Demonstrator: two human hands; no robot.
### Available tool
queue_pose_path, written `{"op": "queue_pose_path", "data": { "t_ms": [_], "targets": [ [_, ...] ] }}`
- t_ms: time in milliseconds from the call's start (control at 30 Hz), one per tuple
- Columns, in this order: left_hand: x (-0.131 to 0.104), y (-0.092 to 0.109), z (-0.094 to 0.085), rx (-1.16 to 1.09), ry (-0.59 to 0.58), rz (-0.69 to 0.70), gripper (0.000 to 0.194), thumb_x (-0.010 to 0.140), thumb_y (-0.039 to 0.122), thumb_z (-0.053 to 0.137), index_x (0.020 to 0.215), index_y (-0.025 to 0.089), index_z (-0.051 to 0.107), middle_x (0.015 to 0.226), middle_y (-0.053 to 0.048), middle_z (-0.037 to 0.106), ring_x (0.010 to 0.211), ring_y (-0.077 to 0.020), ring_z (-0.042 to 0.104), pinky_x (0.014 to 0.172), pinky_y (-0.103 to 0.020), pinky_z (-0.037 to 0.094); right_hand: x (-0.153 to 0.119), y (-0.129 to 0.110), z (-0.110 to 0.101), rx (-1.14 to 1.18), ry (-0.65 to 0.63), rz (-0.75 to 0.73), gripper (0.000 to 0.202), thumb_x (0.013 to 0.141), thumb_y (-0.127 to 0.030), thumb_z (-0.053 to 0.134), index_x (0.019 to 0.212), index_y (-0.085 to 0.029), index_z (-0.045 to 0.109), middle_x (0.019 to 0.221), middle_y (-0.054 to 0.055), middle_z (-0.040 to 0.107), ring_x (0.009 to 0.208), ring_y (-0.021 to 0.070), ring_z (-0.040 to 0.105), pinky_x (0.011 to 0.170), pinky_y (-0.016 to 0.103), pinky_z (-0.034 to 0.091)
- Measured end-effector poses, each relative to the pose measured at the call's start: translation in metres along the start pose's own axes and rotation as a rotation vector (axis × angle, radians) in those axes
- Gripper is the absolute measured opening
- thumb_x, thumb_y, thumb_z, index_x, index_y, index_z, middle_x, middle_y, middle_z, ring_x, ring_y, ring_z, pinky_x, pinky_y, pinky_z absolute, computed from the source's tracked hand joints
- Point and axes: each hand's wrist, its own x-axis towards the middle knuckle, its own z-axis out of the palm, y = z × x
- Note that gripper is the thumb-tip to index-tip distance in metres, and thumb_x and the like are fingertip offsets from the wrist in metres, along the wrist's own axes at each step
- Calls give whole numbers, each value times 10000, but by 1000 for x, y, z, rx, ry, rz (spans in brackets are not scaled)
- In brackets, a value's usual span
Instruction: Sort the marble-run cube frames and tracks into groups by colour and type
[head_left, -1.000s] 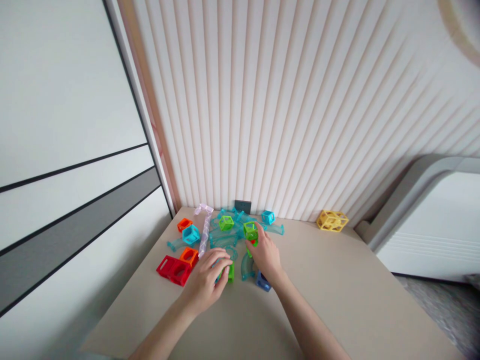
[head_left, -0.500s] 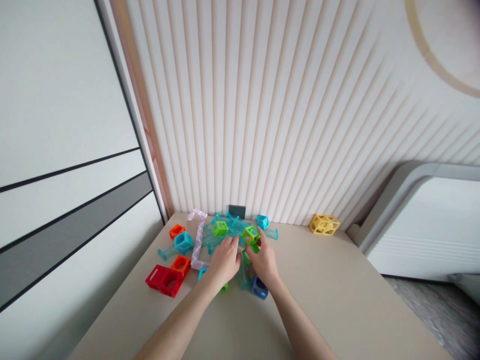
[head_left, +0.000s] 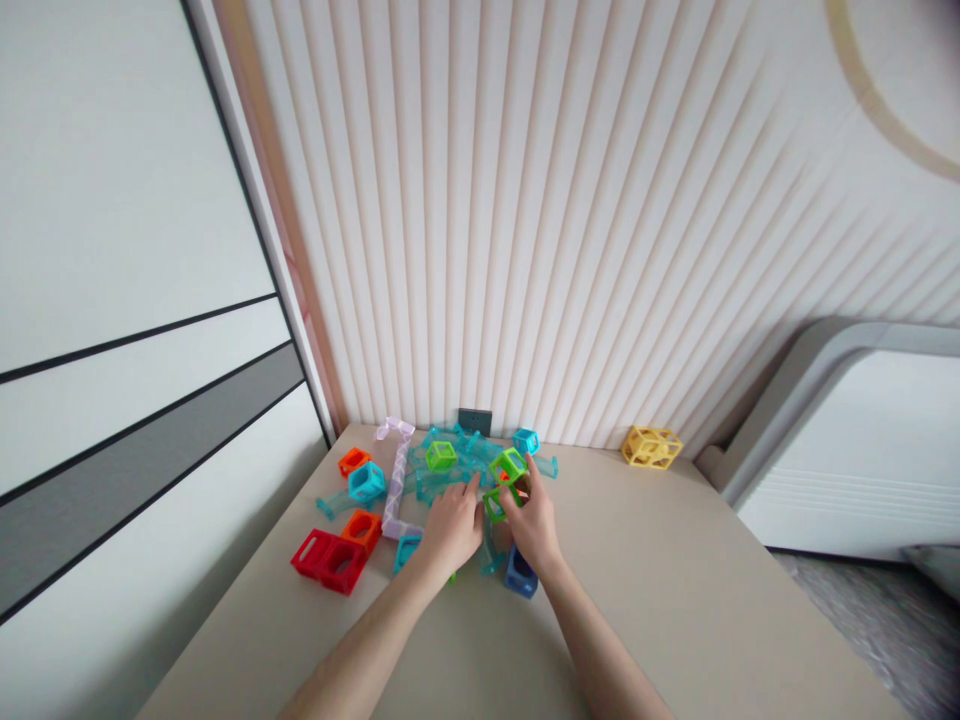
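My right hand (head_left: 535, 525) is closed on a green open-frame cube block (head_left: 501, 503), with thumb and fingers on its right side. A second green cube block (head_left: 510, 464) sits just beyond it by my fingertips, and a bit of orange shows between the two. My left hand (head_left: 454, 525) rests low beside them, index finger stretched out and thumb apart, holding nothing that I can see. Clear teal track pieces (head_left: 459, 470) lie in a heap ahead of both hands. A dark blue block (head_left: 520, 573) stands by my right wrist.
Left on the table (head_left: 660, 600) are red blocks (head_left: 330, 560), orange blocks (head_left: 361, 530), a light blue cube (head_left: 367, 482) and a lilac angled strip (head_left: 394, 490). A yellow frame block (head_left: 651, 447) stands far right by the ribbed wall (head_left: 517, 220). A black socket (head_left: 475, 421) sits low on it.
My right hand has shifted slightly right, and the green block in it has turned, showing more of its frame. My left hand has moved a little to the right.
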Motion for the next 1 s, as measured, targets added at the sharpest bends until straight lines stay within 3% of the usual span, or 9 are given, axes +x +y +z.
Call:
{"op": "queue_pose_path", "data": {
  "t_ms": [100, 200, 367, 567, 667, 800, 1000],
  "targets": [
    [-6, 4, 1, -1, -11, 33, 344, 951, 232, 495, 1265, 166, 620, 1095, -135, 721, 1082, -297, 663, 896, -405, 523, 0, -1, 0, -8, 11, 13, 742, 864, -385, 587, 1534, -147, 376, 1028, 90, 755, 917, 247, 724, 845, 380, 581],
    [-11, 8, 2, 14, -27, 51, 285, 918, 189, 526, 1167, 160, 662, 1058, -128, 723, 1058, -307, 661, 882, -420, 527, 0, -2, 0, -38, 37, 26, 772, 856, -392, 589, 1546, -133, 358, 1018, 94, 758, 913, 253, 726, 845, 385, 580],
    [-13, 9, 2, 21, -18, 53, 344, 909, 161, 544, 1242, 160, 630, 1081, -128, 716, 1077, -299, 656, 897, -414, 523, -1, -1, 0, -3, 89, 36, 822, 864, -403, 595, 1575, -122, 293, 1042, 108, 759, 912, 251, 735, 834, 381, 588],
    [-13, 11, 5, 25, 1, 38, 415, 934, 175, 524, 1342, 123, 575, 1114, -150, 714, 1099, -316, 646, 910, -441, 515, 4, -2, -4, 374, 134, 74, 922, 874, -489, 622, 1604, -129, 188, 1269, 168, 689, 1008, 261, 724, 812, 382, 611],
    [-13, 12, 7, 26, 2, 35, 374, 935, 191, 530, 1291, 118, 617, 1080, -146, 720, 1079, -318, 653, 911, -441, 515, 9, -6, -9, 551, 196, 97, 896, 834, -497, 701, 1565, -148, 317, 1236, 151, 711, 1035, 274, 714, 854, 404, 595],
    [-13, 13, 8, 29, 0, 41, 351, 930, 189, 539, 1261, 127, 637, 1076, -145, 722, 1085, -312, 654, 918, -433, 514, 11, -8, -12, 675, 201, 98, 680, 838, -456, 730, 1430, -187, 533, 1178, 111, 736, 1074, 277, 699, 901, 419, 572],
    [-11, 13, 6, 19, -2, 42, 240, 924, 154, 518, 1060, 117, 712, 1008, -154, 733, 1047, -348, 663, 874, -478, 534, 7, -13, -12, 752, 164, 111, 549, 829, -444, 746, 1313, -219, 616, 1112, 71, 743, 1010, 252, 714, 848, 382, 585]
  ]
}}
